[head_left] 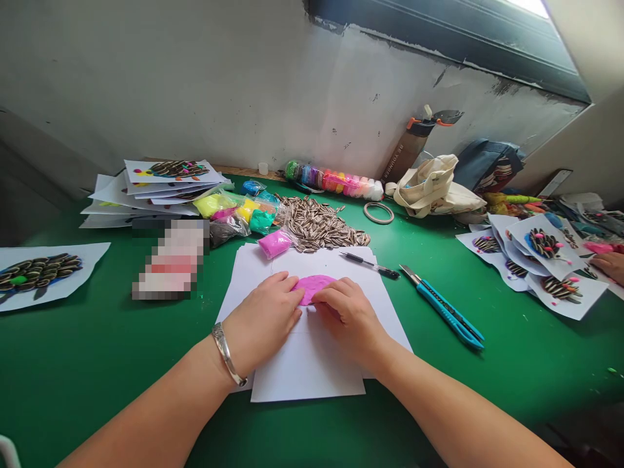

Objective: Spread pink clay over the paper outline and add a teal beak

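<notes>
A flat, rounded piece of pink-purple modelling clay (316,286) lies on white paper (312,377) in front of me. My left hand (270,312) lies flat over the paper, its fingertips touching the clay's left edge. With bent fingers drawn together, my right hand (348,312) pinches at the clay's lower right edge; the thumb is mostly hidden. Just beyond the paper sits a small bag of pink clay (274,244). A black pen (370,264) rests across the sheet's upper right, and a blue utility knife (443,309) lies to the right.
Behind the paper is a heap of sunflower seeds (319,224), beside bagged coloured clay (214,205). A tape roll (378,212), bottle (407,146) and cloth bag (433,188) stand farther back. Seed pictures (170,170) are stacked left, others (543,244) right, near another person's hand (609,265).
</notes>
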A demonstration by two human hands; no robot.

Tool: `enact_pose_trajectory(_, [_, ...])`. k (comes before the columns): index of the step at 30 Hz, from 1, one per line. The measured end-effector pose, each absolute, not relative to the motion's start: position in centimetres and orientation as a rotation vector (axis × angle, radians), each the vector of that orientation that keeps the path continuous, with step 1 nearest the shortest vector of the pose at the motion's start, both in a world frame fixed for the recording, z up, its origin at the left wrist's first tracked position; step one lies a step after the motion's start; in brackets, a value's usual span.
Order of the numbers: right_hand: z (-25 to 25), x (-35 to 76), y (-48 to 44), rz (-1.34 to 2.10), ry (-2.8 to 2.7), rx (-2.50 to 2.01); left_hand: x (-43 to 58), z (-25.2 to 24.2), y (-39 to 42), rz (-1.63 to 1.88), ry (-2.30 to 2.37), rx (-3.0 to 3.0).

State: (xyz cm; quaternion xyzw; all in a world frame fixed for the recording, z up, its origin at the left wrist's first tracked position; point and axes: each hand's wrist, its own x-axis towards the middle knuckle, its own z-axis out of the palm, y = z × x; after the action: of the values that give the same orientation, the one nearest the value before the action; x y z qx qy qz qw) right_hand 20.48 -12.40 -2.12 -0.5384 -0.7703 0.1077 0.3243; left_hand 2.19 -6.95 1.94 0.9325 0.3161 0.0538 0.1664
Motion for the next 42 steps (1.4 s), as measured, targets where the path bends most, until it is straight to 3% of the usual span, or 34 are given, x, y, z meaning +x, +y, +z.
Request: enact_pose_trajectory(42, [-1.57, 21.03, -12.63, 0.378, -1.965, -1.521, 2.31, 2.09, -6.94, 0.118, 0.911, 2.661])
